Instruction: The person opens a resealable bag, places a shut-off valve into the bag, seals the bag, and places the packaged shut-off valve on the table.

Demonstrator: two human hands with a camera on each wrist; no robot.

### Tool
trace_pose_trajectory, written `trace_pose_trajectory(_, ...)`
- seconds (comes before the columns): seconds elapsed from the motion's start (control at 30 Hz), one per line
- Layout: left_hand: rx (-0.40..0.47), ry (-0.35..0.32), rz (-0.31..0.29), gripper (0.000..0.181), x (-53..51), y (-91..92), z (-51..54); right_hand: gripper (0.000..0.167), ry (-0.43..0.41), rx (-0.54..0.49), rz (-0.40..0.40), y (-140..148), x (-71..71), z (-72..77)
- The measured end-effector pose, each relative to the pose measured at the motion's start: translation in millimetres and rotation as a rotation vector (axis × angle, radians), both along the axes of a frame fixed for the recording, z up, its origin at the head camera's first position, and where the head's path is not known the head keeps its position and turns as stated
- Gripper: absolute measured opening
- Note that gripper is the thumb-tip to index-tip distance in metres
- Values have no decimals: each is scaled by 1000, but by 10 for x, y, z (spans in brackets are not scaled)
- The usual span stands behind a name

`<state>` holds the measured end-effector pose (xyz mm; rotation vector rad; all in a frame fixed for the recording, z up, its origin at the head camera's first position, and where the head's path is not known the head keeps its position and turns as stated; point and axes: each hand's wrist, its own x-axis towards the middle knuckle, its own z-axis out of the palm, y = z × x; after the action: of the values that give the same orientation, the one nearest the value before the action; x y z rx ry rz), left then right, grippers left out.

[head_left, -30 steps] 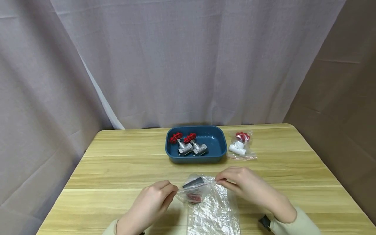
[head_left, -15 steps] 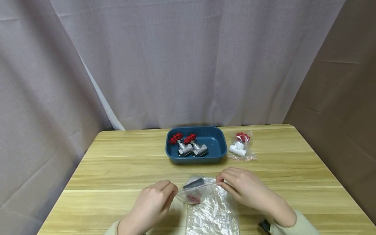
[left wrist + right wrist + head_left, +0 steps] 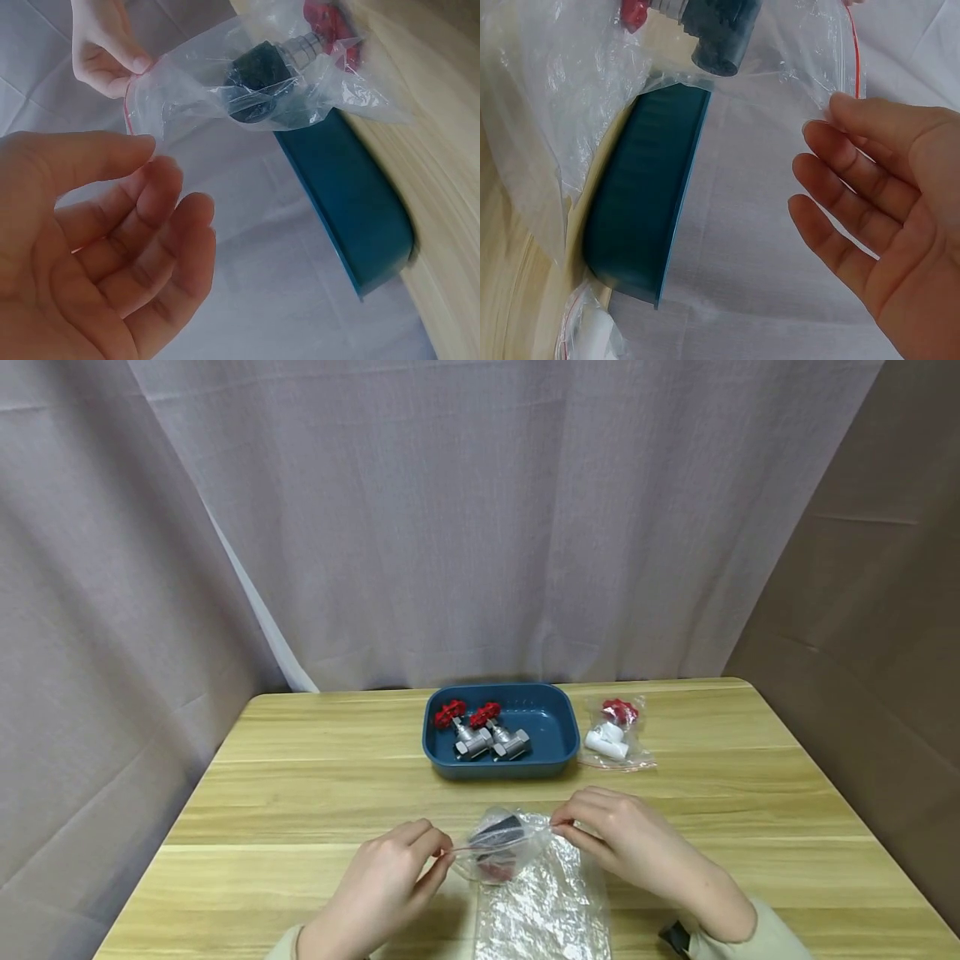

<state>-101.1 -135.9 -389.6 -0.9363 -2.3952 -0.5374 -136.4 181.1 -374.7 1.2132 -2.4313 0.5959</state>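
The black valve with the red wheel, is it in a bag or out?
In: the clear bag surrounds the black valve, which shows through it.

Two red-handled metal valves (image 3: 474,743) in blue rectangular tray (image 3: 547,727); bagged white plastic valve (image 3: 606,742) right of tray; clear plastic zip bag (image 3: 531,844) before tray.

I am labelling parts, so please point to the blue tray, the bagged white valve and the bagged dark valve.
Blue tray (image 3: 551,735): head view, right part of its floor.
Bagged white valve (image 3: 609,739): head view, its white body.
Bagged dark valve (image 3: 264,73): left wrist view, its dark body.
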Motion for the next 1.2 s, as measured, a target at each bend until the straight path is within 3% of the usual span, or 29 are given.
trace_pose_trajectory(0.2, -21, 41, -18, 13, -10, -10, -5, 4, 2, 18, -15, -3, 9, -5)
trace_pose_trajectory(0.47, -20, 97, -71, 14, -32, -9, 7, 4, 73, 3, 13, -40, 21, -15)
trace_pose_trajectory(0.9, -10, 104, -64, 8, -37, 7, -7, 14, 39, 4, 4, -65, 30, -11)
trace_pose_trajectory(1.2, -9, 96, -69, 11, -35, 40, 0, 9, 36, 6, 25, -87, 27, -19)
